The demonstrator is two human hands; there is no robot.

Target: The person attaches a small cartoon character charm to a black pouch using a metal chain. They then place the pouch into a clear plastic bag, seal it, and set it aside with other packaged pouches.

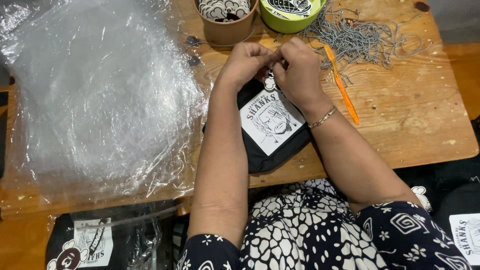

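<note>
Item: black pouch [265, 150]. Above it, my left hand [243, 62] and right hand [299, 70] pinch a small tag [270, 82]; I judge it could slip toward the ball chains [360, 40].

The pouch [272, 135] lies on the table [425, 125]. Left of it lie plastic bags [95, 95]. Behind it stand two cups [227, 22]. Chains [365, 40] lie behind it, to the right.

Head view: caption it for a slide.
Both hands fasten a small charm at the top of a black pouch beside loose ball chains.
</note>
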